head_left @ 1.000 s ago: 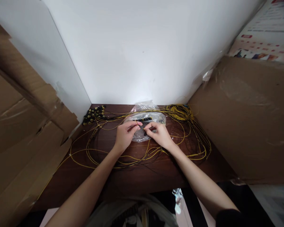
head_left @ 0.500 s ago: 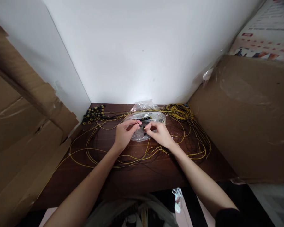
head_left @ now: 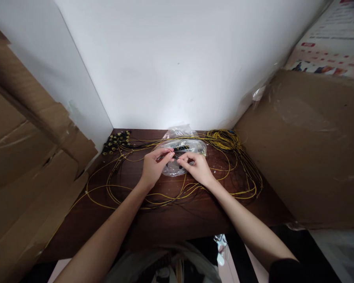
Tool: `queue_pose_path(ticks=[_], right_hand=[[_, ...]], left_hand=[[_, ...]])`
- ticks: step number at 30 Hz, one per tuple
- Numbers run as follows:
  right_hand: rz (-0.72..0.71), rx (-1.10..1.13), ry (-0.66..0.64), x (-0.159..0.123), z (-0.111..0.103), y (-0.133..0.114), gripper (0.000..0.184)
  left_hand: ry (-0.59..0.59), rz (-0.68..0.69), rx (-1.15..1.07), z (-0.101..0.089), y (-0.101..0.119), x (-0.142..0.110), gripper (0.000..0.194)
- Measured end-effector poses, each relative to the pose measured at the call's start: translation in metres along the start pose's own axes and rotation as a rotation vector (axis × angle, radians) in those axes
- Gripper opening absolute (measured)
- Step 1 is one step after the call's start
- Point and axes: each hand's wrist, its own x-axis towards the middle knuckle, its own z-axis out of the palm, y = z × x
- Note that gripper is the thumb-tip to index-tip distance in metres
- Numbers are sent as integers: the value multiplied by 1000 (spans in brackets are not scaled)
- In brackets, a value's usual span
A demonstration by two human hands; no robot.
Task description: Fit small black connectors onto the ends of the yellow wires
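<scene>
My left hand (head_left: 153, 166) and my right hand (head_left: 197, 167) meet over the middle of a dark wooden table (head_left: 171, 224). Both pinch a small black connector (head_left: 175, 157) on the end of a thin yellow wire (head_left: 184, 184). The fingertips of the two hands almost touch. Under them lies a clear plastic bag (head_left: 183, 147) with more small black parts inside. Loose loops of yellow wire (head_left: 247, 173) spread across the table around my hands.
A cluster of black and yellow connectors (head_left: 115, 142) lies at the table's back left corner. A bundle of yellow wire (head_left: 224, 139) sits at the back right. Cardboard sheets (head_left: 32, 165) lean at the left, a large cardboard box (head_left: 309, 149) stands at the right, and a white wall (head_left: 171, 63) is behind.
My two hands have drawn a little closer together and shifted slightly away from me over the bag. The wires on the table lie as before.
</scene>
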Motion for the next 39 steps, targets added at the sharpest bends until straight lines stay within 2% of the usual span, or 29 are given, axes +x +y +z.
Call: queue_pose_path(ticks=[6,11,15,19,26,31,39], right_hand=[[21,15,8,0,1,2,17],[0,26,2,1,1,2,18],[-40,5,-39,1,-1,-1,22],[-51,-16,-25,1,-1,-3,25],[-108,-103,-30,0,-3,-6,24],[-142,-147,-39,-1,-3,-5,25],[-153,-183,-67,-1,-4,-5,25]], left_hand=[[42,-24,-44,-3,1,3,25],[-64,-82,-59,1,0,-1,30],[-118,-121,-42,3,1,-2,22],[-83,-143,-75,3,4,-3,20],[6,-209,-235,3,-3,-1,38],[71,-183,-303,0,-9,2,40],[140,-169,-332,-1,-2,3,43]])
